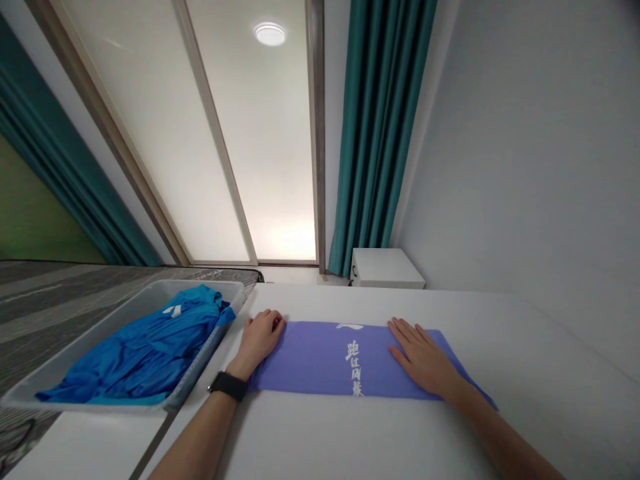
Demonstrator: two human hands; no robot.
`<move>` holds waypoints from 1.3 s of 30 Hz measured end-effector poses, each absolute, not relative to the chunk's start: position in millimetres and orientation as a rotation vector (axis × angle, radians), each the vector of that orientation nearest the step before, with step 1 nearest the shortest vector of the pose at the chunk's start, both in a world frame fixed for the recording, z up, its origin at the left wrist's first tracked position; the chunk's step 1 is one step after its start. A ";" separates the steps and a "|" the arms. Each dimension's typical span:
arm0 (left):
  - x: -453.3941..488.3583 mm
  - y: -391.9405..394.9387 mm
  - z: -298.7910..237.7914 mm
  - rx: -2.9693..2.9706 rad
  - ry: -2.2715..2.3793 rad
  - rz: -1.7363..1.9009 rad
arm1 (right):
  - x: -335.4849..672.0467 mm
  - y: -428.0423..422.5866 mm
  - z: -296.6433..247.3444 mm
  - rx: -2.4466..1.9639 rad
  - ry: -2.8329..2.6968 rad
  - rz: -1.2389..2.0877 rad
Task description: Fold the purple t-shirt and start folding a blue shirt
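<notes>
A purple shirt (325, 363) with white printed characters lies folded into a long strip on the white table (500, 347). My left hand (260, 340) rests at the strip's left end, fingers curled over the cloth edge; a black watch is on that wrist. My right hand (420, 357) lies flat and open on the right part of the strip, fingers stretched out and pressing the cloth down.
A grey tray (100, 333) with a crumpled blue garment (150, 350) sits at the left, partly over the table's edge. Behind are a small white cabinet (385, 268), teal curtains (380, 133) and a frosted sliding door. A white wall runs along the right.
</notes>
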State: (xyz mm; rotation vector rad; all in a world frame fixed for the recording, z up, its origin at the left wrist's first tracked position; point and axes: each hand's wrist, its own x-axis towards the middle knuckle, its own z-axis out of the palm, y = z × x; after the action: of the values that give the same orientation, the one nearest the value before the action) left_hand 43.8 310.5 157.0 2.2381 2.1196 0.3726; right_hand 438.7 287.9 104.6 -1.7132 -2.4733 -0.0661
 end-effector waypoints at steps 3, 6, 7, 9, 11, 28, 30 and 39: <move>58.3 302.8 166.2 2.340 2.160 0.530 | 428.7 285.4 112.7 -1.781 -2.413 -0.065; 93.0 286.5 169.2 2.492 2.020 0.681 | 406.8 278.2 123.2 -1.738 -2.379 -0.094; 106.7 279.9 167.0 2.565 1.900 0.672 | 398.0 274.8 125.8 -1.696 -2.389 -0.104; 131.5 267.6 157.6 2.703 1.668 0.605 | 381.4 267.2 128.4 -1.620 -2.414 -0.100; 147.6 259.6 144.5 2.773 1.534 0.522 | 369.1 260.2 127.7 -1.598 -2.455 -0.058; 164.4 260.6 134.7 2.790 1.492 0.367 | 361.9 253.4 126.3 -1.685 -2.483 0.045; 173.5 263.4 134.1 2.811 1.450 0.399 | 362.0 252.9 128.2 -1.680 -2.481 0.035; 182.8 268.8 120.9 2.838 1.378 0.412 | 365.8 253.9 122.7 -1.675 -2.471 0.050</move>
State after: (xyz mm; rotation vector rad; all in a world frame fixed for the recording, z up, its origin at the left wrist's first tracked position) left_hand 182.8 268.8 120.9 2.8378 1.3776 0.4123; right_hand 365.8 253.9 122.7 -1.6751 -2.4706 0.0496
